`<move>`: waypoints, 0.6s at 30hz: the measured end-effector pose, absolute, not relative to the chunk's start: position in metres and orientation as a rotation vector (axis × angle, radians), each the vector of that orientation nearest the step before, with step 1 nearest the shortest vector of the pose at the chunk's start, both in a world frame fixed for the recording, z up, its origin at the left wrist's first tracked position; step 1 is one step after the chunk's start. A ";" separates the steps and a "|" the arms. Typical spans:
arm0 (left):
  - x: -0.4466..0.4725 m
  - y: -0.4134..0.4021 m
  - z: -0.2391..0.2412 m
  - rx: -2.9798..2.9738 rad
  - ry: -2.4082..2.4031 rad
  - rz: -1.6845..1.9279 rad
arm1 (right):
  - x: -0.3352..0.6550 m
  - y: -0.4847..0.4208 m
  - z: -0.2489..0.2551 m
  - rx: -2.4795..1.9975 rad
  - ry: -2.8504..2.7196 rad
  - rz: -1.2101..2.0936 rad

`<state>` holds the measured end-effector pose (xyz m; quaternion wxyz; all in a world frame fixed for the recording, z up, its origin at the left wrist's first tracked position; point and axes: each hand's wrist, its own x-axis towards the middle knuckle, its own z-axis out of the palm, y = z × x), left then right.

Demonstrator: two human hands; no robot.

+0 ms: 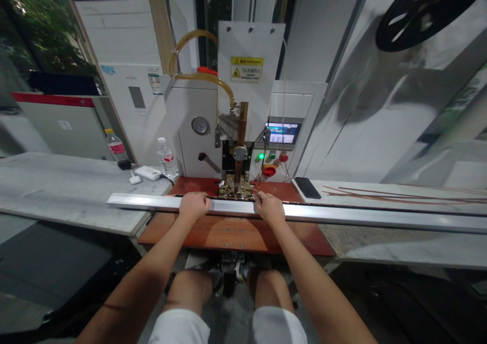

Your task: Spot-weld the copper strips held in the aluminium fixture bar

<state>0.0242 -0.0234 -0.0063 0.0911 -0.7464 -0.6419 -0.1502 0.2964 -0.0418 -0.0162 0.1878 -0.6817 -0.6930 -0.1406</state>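
A long silver metal bar (335, 214) lies crosswise in front of a welding-type press, just below its copper-coloured electrode rod (238, 171). My left hand (194, 206) is closed over the bar, left of the brass-coloured fixture (233, 187); its fingertips are hidden behind the bar. To the right of the fixture, my right hand (270, 208) rests against the bar with fingers pinched together. Something small and thin shows at those fingertips, too small to name. A narrow dark strip runs along the bar's far edge.
A reddish-brown board (236, 230) supports the work. Thin copper-coloured strips (395, 197) and a black phone (307, 187) lie at right. At left stand a cola bottle (118, 150), a clear water bottle (167, 159) and a white charger (148, 172). A lit screen (283, 132) sits above the buttons.
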 end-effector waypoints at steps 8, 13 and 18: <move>0.025 -0.022 -0.007 -2.225 -1.862 -0.457 | 0.298 -0.041 -0.016 -1.937 -1.967 -0.381; 0.025 -0.022 -0.006 -2.227 -1.851 -0.446 | 0.298 -0.041 -0.016 -1.957 -1.967 -0.384; 0.027 -0.022 -0.006 -2.225 -1.885 -0.429 | 0.300 -0.040 -0.016 -1.956 -1.973 -0.382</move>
